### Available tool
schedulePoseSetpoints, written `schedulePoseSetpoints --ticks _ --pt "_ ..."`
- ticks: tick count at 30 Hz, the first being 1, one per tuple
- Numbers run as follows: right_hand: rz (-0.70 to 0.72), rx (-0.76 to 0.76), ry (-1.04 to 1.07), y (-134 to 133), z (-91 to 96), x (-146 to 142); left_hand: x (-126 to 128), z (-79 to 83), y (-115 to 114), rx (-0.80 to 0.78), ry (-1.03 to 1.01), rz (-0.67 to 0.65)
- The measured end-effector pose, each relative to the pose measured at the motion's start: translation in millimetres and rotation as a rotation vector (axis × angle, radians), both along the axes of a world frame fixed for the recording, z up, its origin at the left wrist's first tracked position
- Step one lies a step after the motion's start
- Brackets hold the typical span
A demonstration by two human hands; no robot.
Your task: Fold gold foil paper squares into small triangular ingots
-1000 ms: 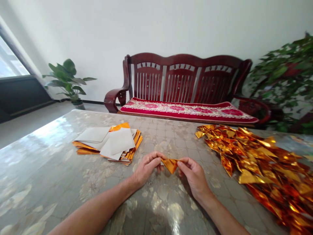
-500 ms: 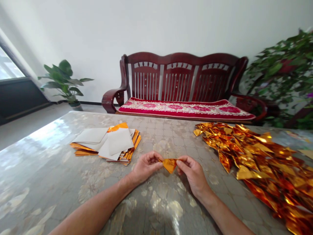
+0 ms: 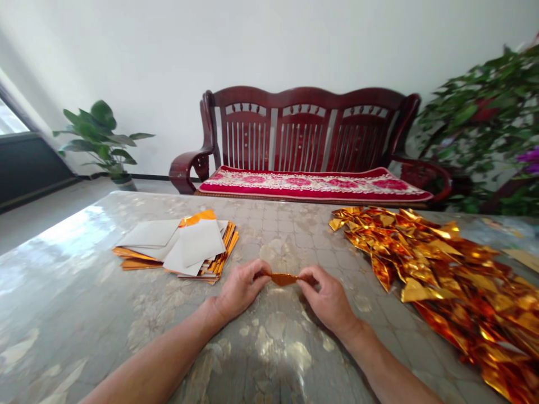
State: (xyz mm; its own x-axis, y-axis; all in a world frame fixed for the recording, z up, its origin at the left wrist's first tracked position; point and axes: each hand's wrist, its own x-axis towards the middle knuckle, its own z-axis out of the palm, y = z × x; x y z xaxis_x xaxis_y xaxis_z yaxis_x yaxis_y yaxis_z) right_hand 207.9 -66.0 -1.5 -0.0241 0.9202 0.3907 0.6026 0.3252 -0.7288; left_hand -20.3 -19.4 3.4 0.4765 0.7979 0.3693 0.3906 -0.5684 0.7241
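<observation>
Between my two hands a small folded piece of gold foil paper [image 3: 283, 279] is held level, its lower edge coming to a shallow point. My left hand [image 3: 244, 285] pinches its left end between thumb and fingers. The right end is pinched by my right hand [image 3: 326, 297] in the same way. To the left lies a stack of foil paper sheets [image 3: 196, 247], several with their white backs up and orange-gold edges showing. A large heap of folded gold foil pieces [image 3: 438, 269] spreads over the right side.
Everything lies on a table [image 3: 138, 331] with a glossy, flower-patterned cover. Clear plastic [image 3: 501, 231] lies behind the heap at right. Beyond the table's far edge stands a dark red wooden bench [image 3: 301, 120] with a red cushion [image 3: 320, 184]. Potted plants [image 3: 103, 137] stand at both sides.
The folded foil piece has tilted, so its triangular face now shows as a thin, shallow wedge. Both hands keep their pinch on it. The whole view has shifted slightly.
</observation>
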Motion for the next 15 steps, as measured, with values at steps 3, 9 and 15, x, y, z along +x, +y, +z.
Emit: schedulePoseSetpoints --ticks 3,9,15 --pt "0.059 0.05 -0.08 0.3 0.4 4.0 -1.2 -0.9 0.9 0.031 0.033 -0.028" --pt "0.098 0.082 -0.113 1.3 -1.1 5.7 -4.0 -1.0 2.9 0.055 0.089 -0.087" --pt "0.115 0.064 -0.103 1.7 -0.1 5.4 -4.6 -2.9 4.0 0.066 0.1 -0.098"
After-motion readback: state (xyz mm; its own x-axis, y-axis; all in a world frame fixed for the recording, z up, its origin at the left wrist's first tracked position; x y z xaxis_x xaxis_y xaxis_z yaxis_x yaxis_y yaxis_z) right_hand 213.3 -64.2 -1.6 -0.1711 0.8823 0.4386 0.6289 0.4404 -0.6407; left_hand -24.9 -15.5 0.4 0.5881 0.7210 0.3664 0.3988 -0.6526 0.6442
